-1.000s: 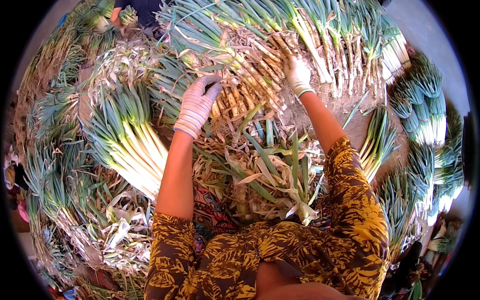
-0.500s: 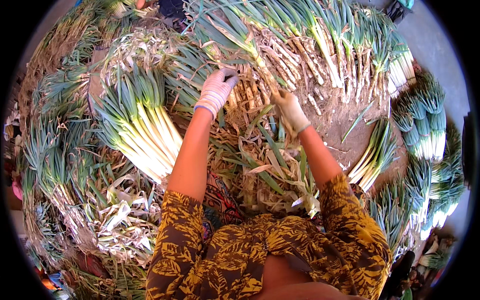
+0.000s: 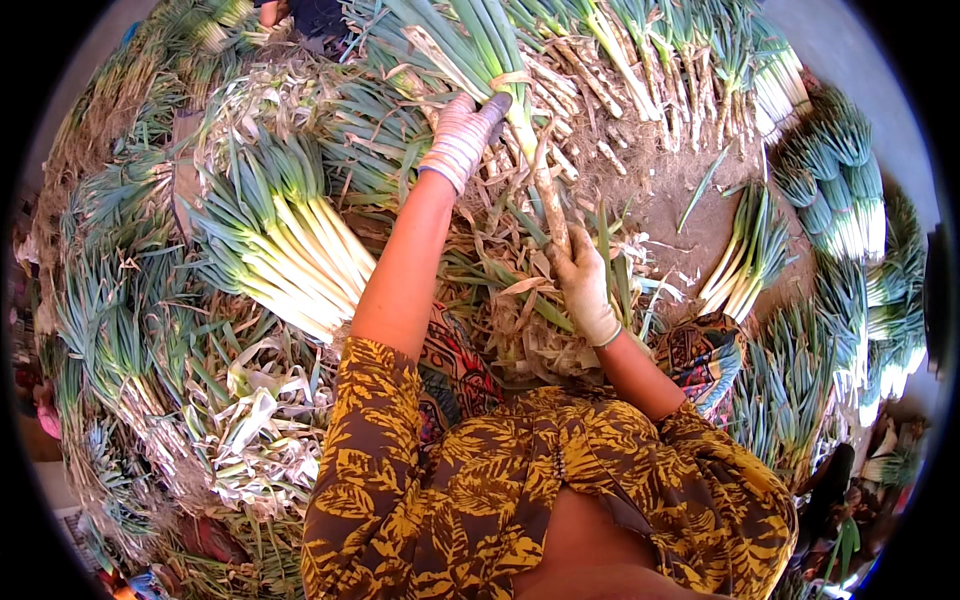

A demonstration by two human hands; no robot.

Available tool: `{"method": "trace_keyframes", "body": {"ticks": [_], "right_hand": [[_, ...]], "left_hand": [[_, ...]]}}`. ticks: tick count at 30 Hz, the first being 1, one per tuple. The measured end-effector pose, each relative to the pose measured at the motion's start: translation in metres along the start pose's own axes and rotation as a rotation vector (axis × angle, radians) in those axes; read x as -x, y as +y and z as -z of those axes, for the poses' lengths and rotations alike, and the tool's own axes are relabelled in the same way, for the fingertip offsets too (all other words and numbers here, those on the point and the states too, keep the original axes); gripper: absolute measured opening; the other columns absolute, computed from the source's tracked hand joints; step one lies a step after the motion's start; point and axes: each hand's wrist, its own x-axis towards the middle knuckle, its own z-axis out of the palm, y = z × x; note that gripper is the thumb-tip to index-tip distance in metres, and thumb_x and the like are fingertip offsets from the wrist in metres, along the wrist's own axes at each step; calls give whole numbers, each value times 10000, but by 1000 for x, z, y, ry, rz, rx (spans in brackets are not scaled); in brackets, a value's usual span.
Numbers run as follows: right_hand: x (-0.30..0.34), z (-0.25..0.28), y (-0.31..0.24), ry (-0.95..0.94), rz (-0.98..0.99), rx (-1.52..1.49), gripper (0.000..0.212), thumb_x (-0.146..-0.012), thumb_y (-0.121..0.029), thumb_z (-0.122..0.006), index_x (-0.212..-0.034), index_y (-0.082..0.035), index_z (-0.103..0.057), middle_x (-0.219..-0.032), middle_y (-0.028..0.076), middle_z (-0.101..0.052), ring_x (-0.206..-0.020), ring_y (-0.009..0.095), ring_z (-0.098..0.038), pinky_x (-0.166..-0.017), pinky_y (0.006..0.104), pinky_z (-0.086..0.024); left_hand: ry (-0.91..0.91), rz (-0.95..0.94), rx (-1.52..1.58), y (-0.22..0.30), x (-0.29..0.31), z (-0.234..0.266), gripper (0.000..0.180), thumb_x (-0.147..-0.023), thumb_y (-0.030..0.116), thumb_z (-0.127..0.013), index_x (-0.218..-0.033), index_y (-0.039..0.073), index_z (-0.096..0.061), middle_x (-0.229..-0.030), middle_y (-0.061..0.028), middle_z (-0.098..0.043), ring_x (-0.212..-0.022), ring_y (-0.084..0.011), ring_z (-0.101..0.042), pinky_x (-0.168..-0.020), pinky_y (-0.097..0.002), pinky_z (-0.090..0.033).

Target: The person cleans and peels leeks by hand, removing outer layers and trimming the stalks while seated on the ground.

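A long green onion (image 3: 545,195) slants across in front of me, its leaves up and its soiled root end toward me. Round that lower end, my right hand (image 3: 583,290) in a cream glove is closed. My left hand (image 3: 462,140), in a striped white glove with grey fingertips, grips the same onion near where the leaves fan out. A dry strip of skin hangs along its stalk. To the left lies a pile of cleaned green onions (image 3: 325,245) with white stalks. Peeled leaves and skins (image 3: 525,320) are heaped below my hands.
Unpeeled green onions (image 3: 690,80) with soil on them lie in a row at the far side. A small cleaned bunch (image 3: 740,255) rests at the right, near tied bundles (image 3: 850,200). Dry peelings (image 3: 260,430) fill the lower left. Another person's hand (image 3: 270,12) shows at the top.
My right hand has come down toward me with the onion's root end. The left hand has moved up and right and now grips the onion near its leaves. A skin strip is peeling off the stalk.
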Motion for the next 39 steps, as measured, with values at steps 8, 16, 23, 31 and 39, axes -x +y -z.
{"method": "trace_keyframes", "body": {"ticks": [8, 16, 23, 31, 39], "right_hand": [[11, 5, -35, -69, -78, -294, 337, -953, -186, -603, -1204, 21, -514, -836, -4, -538, -631, 51, -451, -541, 216, -383], [-10, 9, -87, 34, -17, -394, 263, -962, -155, -597, -1153, 9, -521, -785, 0, -550, -595, 47, -457, -494, 209, -389], [-41, 53, -89, 261, 282, -95, 237, -968, -130, -580, -1153, 2, -514, -730, -12, -505, -568, 55, -425, -473, 235, -372], [19, 6, -2, 111, 183, 191, 381, -882, -100, -680, -1211, -8, -510, -902, 116, -645, -735, 160, -615, -643, 275, -540], [-79, -13, -82, -147, 165, -184, 506, -870, -278, -723, -1198, 36, -500, -1026, 112, -624, -956, 179, -600, -892, 292, -498]], "left_hand": [[5, -90, 80, 2, 10, -7, 152, -905, 174, -688, -954, 39, -636, -811, -7, -640, -633, -90, -570, -563, -244, -485], [-356, 162, 104, -68, 60, -57, 187, -906, 251, -646, -915, 65, -670, -750, -39, -629, -645, -153, -534, -605, -303, -459], [-585, 245, -981, -35, 31, 3, 428, -914, 417, -610, -1021, 5, -659, -805, -65, -653, -701, -146, -603, -675, -287, -517], [-277, -63, 529, 13, 24, 12, 373, -823, 276, -776, -1089, 59, -630, -975, -54, -675, -855, -187, -649, -728, -283, -562], [-266, 127, 673, 6, 19, 12, 370, -781, 184, -791, -1069, 36, -610, -1035, -102, -665, -949, -224, -662, -819, -339, -580]]}}
